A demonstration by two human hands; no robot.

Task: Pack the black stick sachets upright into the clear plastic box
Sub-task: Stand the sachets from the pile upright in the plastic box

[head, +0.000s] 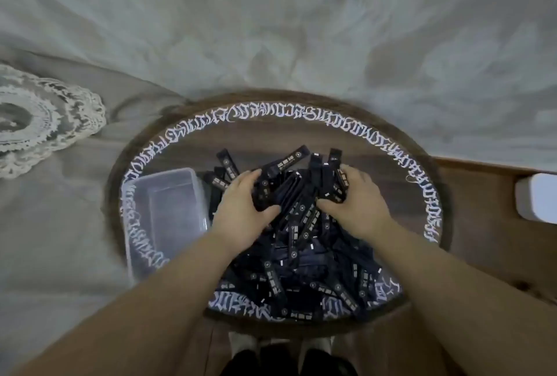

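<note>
Both forearms are seen reaching in from the near edge, over a round wooden tabletop (346, 122) ringed with white ornamental lettering (271, 113). Black stick sachets (304, 255) are heaped loose across the middle and near part of the tabletop, lying flat and crossed at all angles; none is seen standing upright.

Left hand (241, 206) is laid on the far-left part of the heap, fingers curled over several sachets, thumb tucked under toward the centre; a small bunch appears gripped. Right hand (355, 197) is set on the far-right part of the heap, fingers curled round a few sachets at its far side, thumb pointing inward. The two hands are held apart, with sachets between them.

Clear plastic box (168, 218) is placed at the left edge of the tabletop, just beside the heap and the left hand, open side up; no sachets are visible inside it.

Pale rumpled cloth (271, 28) is spread beyond the tabletop, with a lace doily (39, 122) on it at far left. A white object (536, 197) is cut off at the right
</note>
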